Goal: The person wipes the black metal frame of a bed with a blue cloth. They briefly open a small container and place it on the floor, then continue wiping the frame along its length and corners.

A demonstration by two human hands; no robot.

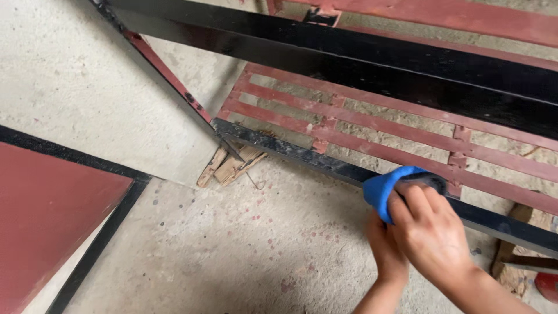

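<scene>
The right hand closes around a blue sponge, pressing it on the frame's black bottom rail beside the left hand, whose grip I cannot tell, the frame propped on wood scraps.

Blue cloth: bunched into a pad, its far edge darkened (black smears), pressed against the black bar at right, near side.
Black bar: long painted metal rail, glossy, running from centre left down to the far right, low over the concrete floor.
</scene>
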